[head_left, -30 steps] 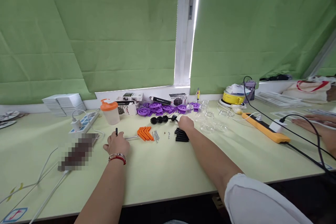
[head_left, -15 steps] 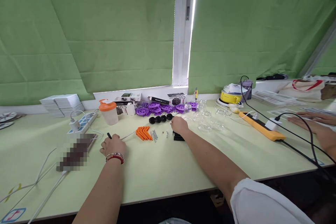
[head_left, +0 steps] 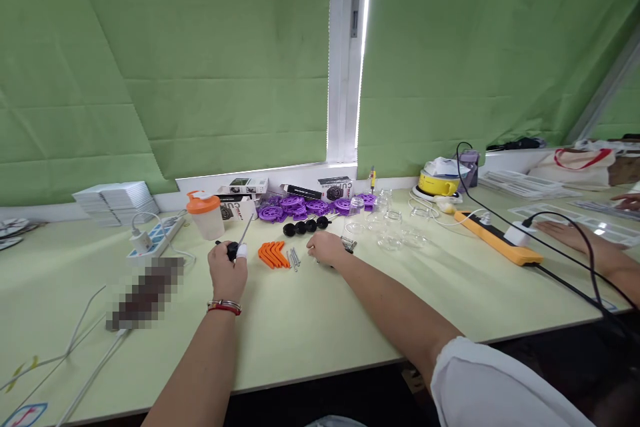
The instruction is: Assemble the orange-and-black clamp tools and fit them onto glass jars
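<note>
My left hand (head_left: 228, 268) is closed around the black handle of a screwdriver (head_left: 245, 229), whose metal shaft points up and to the right. A white covering shows on one of its fingers. My right hand (head_left: 325, 248) is low over the table with its fingers pinched together; what they hold, if anything, is hidden. Orange angled pieces (head_left: 273, 255) and a few long metal screws (head_left: 293, 258) lie between my hands. Black round knobs (head_left: 306, 226) sit in a row just beyond my right hand. Small springs (head_left: 348, 242) lie by its wrist, partly covering dark pieces.
Purple wheel-like parts (head_left: 295, 207) and boxes (head_left: 335, 188) line the back. Clear cups (head_left: 393, 227) stand right of them. A shaker bottle (head_left: 206, 215) is at left, a yellow power strip (head_left: 495, 238) at right. Another person's hand (head_left: 563, 233) rests far right.
My left hand has lifted and turned the screwdriver so its shaft tilts upward. My right hand has moved left and nearer, off the dark pieces, uncovering the springs.
</note>
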The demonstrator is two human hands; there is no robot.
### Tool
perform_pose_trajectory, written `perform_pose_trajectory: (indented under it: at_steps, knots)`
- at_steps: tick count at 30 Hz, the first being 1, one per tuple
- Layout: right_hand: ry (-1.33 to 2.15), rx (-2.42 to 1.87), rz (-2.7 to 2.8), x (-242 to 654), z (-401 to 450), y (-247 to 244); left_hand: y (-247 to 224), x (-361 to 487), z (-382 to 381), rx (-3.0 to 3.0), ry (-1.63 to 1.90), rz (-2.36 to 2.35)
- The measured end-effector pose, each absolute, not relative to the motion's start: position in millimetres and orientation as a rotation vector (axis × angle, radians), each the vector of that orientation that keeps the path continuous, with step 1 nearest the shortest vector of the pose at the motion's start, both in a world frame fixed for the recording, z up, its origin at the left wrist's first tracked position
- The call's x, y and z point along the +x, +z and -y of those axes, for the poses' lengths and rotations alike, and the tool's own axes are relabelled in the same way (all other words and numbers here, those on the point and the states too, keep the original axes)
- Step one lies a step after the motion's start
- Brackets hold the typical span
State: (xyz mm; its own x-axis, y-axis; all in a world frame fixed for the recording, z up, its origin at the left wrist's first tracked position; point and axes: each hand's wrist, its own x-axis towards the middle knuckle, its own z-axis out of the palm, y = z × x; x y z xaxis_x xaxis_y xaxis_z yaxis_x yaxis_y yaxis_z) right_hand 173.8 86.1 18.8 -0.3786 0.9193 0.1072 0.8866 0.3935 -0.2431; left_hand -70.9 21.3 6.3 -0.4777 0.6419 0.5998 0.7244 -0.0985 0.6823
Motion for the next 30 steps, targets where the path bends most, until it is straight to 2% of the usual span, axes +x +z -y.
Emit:
perform_pose_trajectory:
  at_steps: [9, 13, 15, 18, 22, 27, 30]
  knots:
    - [0.242, -1.575, 2.407, 167.7, -83.7, 17.2, 9.6, -69.0, -20.4, -1.551, -1.758, 1.853]
    - [0.303, -1.513, 2.337, 175.0, -73.4, 22.9, 12.1, -61.8, -15.6, -1.807, -1.960, 2.030]
    - [0.447, -1.450, 2.230, 181.7, -64.7, 25.7, 14.5, -54.4, -11.6, -1.946, -2.136, 2.215]
    - [0.920, -1.289, 1.874, 194.0, -47.5, 29.4, 19.5, -42.1, -3.7, -2.201, -2.292, 2.472]
    - [1.351, -0.933, 1.473, 207.4, -22.9, 32.5, 23.2, -28.9, 7.8, -2.778, -2.109, 2.654]
    - [1.436, -0.839, 1.430, 209.6, -8.4, 21.3, 20.2, -18.9, 15.3, -3.194, -1.623, 3.007]
    - [1.434, -0.897, 1.405, 207.9, -9.6, 10.6, 18.5, -15.8, 15.0, -3.116, -1.679, 3.070]
